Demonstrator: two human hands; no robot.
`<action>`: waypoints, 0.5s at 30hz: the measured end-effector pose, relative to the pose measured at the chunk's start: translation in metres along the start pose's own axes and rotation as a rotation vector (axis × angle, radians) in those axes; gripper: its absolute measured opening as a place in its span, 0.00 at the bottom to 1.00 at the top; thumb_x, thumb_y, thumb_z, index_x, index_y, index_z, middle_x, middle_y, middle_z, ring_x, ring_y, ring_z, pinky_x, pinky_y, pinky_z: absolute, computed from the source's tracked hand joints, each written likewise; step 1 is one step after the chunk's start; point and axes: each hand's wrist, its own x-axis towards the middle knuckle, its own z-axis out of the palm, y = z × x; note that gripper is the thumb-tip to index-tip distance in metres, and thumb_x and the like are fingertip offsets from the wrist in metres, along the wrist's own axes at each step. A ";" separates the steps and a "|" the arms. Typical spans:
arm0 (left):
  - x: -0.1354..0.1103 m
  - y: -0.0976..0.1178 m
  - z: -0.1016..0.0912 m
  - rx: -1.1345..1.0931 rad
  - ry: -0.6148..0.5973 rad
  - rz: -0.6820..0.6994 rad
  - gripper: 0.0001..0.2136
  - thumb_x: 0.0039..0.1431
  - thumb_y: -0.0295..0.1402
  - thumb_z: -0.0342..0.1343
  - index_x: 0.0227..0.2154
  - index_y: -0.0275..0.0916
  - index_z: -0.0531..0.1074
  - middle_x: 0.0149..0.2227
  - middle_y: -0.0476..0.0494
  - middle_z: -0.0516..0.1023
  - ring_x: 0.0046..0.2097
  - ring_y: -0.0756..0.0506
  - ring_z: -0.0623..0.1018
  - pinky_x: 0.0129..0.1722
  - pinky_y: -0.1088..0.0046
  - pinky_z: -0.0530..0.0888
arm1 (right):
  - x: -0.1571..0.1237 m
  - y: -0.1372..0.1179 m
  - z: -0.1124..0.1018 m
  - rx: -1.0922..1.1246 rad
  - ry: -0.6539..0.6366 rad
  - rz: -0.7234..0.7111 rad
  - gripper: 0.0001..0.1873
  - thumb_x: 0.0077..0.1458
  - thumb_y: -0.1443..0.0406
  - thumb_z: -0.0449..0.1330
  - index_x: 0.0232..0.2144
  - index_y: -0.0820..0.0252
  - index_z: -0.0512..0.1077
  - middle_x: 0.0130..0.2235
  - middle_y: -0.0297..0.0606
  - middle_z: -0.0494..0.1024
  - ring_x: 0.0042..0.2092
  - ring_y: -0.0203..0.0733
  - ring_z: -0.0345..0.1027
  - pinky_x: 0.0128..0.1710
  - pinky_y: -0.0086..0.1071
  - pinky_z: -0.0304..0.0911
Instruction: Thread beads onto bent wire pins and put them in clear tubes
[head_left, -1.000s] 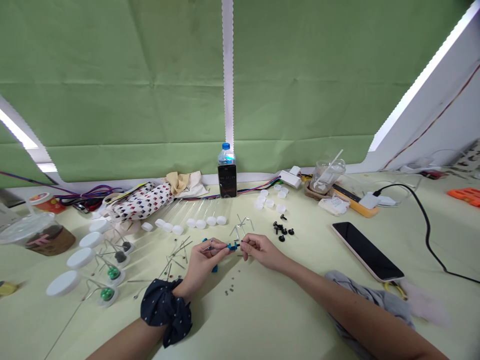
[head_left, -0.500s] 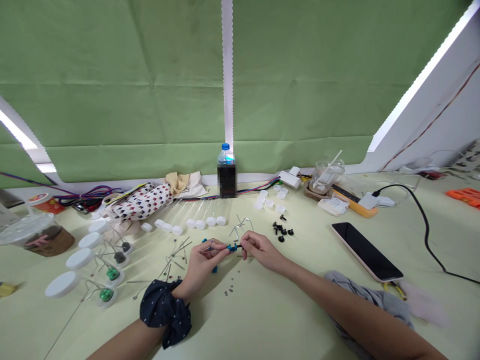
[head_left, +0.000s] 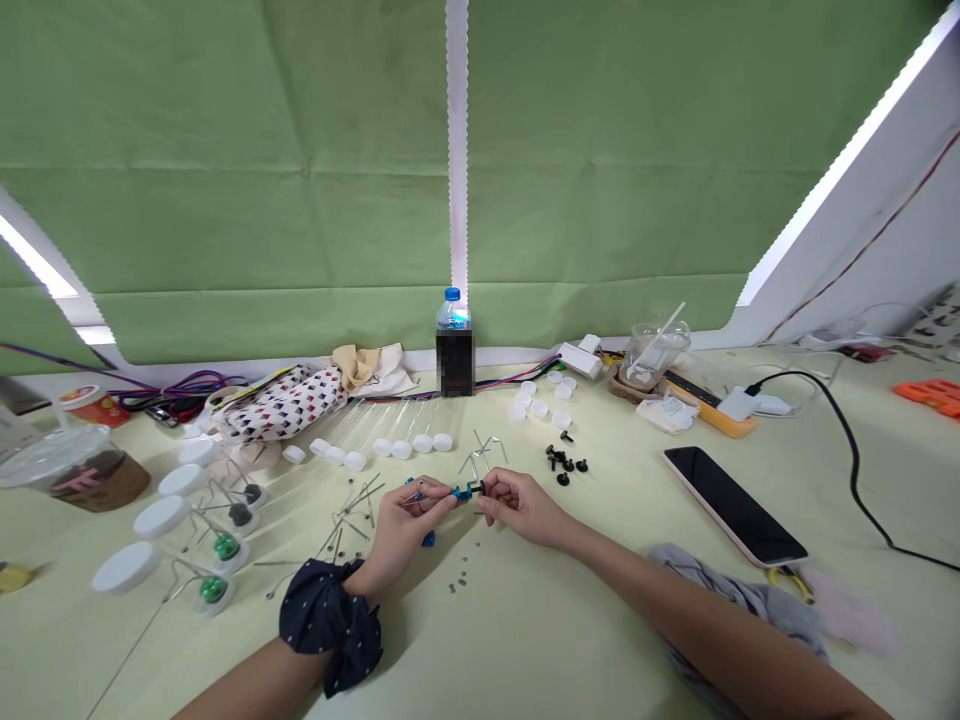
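Before a green blind (head_left: 225, 150), over a pale table (head_left: 480, 640), pinches a blue clamp (head_left: 461, 493) in the left hand (head_left: 405, 520) and a black screw (head_left: 480, 489) near its head in the right hand (head_left: 529, 507). Both likely light and stiff, perhaps slippery; best gripped by clamp sides.

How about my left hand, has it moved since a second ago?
No, not noticeably: judged against the blue-capped bottle, your left hand stays in the same place, pinching the small blue part.
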 end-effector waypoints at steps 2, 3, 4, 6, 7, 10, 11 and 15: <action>0.000 0.000 0.000 -0.008 0.002 0.000 0.05 0.48 0.31 0.62 0.28 0.35 0.74 0.32 0.46 0.73 0.36 0.48 0.76 0.39 0.72 0.74 | 0.000 0.000 0.000 -0.016 -0.002 0.002 0.17 0.52 0.52 0.56 0.30 0.61 0.64 0.24 0.32 0.69 0.26 0.34 0.65 0.26 0.28 0.60; 0.000 0.000 0.001 -0.018 0.003 0.001 0.05 0.47 0.31 0.62 0.28 0.35 0.74 0.33 0.46 0.73 0.36 0.47 0.76 0.40 0.71 0.74 | -0.001 0.000 0.000 -0.020 -0.003 0.003 0.17 0.52 0.52 0.56 0.30 0.61 0.64 0.24 0.33 0.69 0.26 0.34 0.65 0.26 0.27 0.59; 0.000 0.000 0.001 -0.027 0.004 0.001 0.05 0.47 0.31 0.62 0.28 0.35 0.74 0.33 0.46 0.73 0.36 0.47 0.76 0.41 0.70 0.74 | -0.001 0.000 0.000 -0.026 -0.004 0.003 0.17 0.52 0.52 0.56 0.30 0.61 0.64 0.24 0.32 0.69 0.26 0.33 0.65 0.26 0.27 0.59; 0.001 0.001 0.001 -0.039 0.011 0.004 0.05 0.47 0.31 0.62 0.28 0.35 0.74 0.33 0.46 0.73 0.37 0.47 0.76 0.42 0.69 0.74 | -0.001 -0.001 0.000 -0.039 -0.010 0.003 0.17 0.53 0.52 0.55 0.29 0.61 0.63 0.23 0.32 0.70 0.25 0.33 0.64 0.25 0.27 0.58; 0.001 0.001 0.001 -0.040 0.016 0.005 0.05 0.47 0.31 0.62 0.27 0.35 0.74 0.34 0.46 0.73 0.37 0.47 0.76 0.42 0.69 0.74 | -0.002 -0.001 0.000 -0.045 -0.012 0.003 0.17 0.53 0.52 0.55 0.28 0.61 0.63 0.22 0.32 0.70 0.24 0.32 0.63 0.24 0.26 0.58; 0.000 0.003 0.001 -0.032 0.027 0.005 0.06 0.46 0.31 0.62 0.27 0.35 0.74 0.34 0.45 0.74 0.37 0.46 0.77 0.42 0.69 0.74 | -0.003 -0.002 0.000 -0.058 -0.019 0.005 0.17 0.54 0.52 0.54 0.27 0.61 0.63 0.21 0.32 0.70 0.22 0.31 0.60 0.22 0.25 0.55; 0.000 0.003 0.001 -0.029 0.028 0.003 0.06 0.46 0.32 0.62 0.27 0.35 0.74 0.34 0.45 0.74 0.37 0.46 0.77 0.42 0.69 0.74 | -0.003 -0.003 0.000 -0.062 -0.021 0.007 0.17 0.54 0.52 0.54 0.27 0.61 0.63 0.21 0.32 0.70 0.21 0.30 0.58 0.21 0.25 0.54; 0.000 0.005 0.001 -0.033 0.032 -0.014 0.07 0.45 0.33 0.63 0.27 0.35 0.74 0.33 0.45 0.75 0.37 0.45 0.78 0.42 0.69 0.74 | -0.003 -0.005 0.000 -0.082 -0.018 0.000 0.19 0.56 0.51 0.51 0.26 0.61 0.63 0.20 0.33 0.70 0.20 0.29 0.53 0.19 0.25 0.51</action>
